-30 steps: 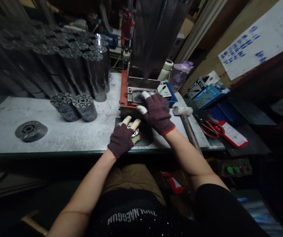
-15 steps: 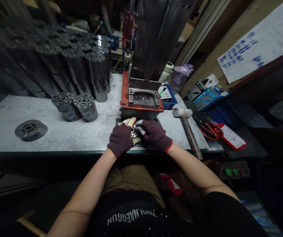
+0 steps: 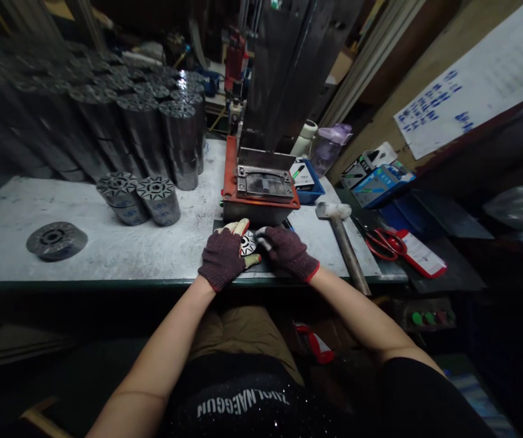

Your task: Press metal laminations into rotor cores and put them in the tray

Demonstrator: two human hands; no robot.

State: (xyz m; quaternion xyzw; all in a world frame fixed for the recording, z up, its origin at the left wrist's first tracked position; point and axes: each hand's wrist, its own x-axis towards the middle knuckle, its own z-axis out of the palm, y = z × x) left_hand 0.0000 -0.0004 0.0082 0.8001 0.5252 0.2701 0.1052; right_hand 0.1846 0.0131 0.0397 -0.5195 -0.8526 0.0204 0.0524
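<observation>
My left hand (image 3: 227, 254), in a dark knit glove with pale fingers, curves round the left side of a slotted round metal core (image 3: 247, 243). Its thumb lies along the near side, and the star-like slotted face points up. At the core's right edge is my right hand (image 3: 286, 249), gloved alike, with fingers bent together. Whatever those fingers may hold is hidden. Beneath the core lies a dark mat (image 3: 261, 264), partly covered by both hands. Directly behind stands an orange-rimmed machine base (image 3: 261, 210) with a metal fixture (image 3: 265, 184) on top.
Stacked slotted cores (image 3: 179, 140) fill the back left. Two shorter stacks (image 3: 159, 201) and a flat core (image 3: 56, 240) stand nearer. On the right are a hammer (image 3: 346, 249), red-handled scissors (image 3: 387, 243), a blue tray (image 3: 314, 191) and a purple bottle (image 3: 329, 149).
My right hand has shifted slightly off the core, so more of its slotted face shows. My left hand keeps its place. The camera view has turned a little.
</observation>
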